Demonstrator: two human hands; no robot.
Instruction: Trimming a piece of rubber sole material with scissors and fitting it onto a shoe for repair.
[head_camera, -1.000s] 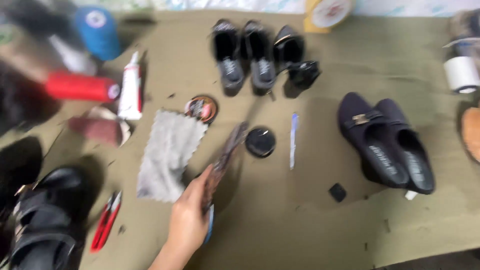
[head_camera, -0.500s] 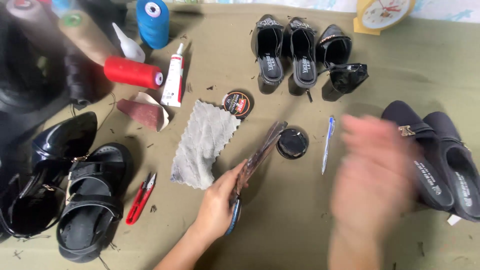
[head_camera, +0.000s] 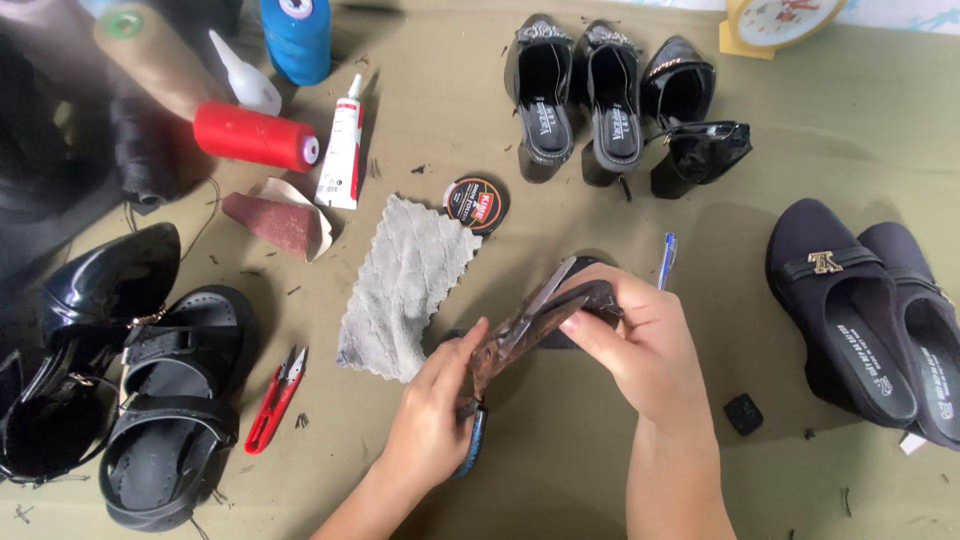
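My left hand grips a pair of scissors with a blue handle, together with a brown leather strip, over the olive work surface. My right hand pinches the far upper end of that strip, next to the grey blades. Both hands meet at the centre of the view. A dark round tin lies mostly hidden beneath my right hand. A grey cloth lies just left of my left hand.
A round polish tin, a blue pen, a glue tube, red and blue thread spools, sandpaper and red snips lie around. Black sandals sit left, black heels at the back, dark shoes right.
My right hand has swung in from the right and taken hold of the strip's far end. My left hand keeps the scissors and strip. The view has shifted slightly.
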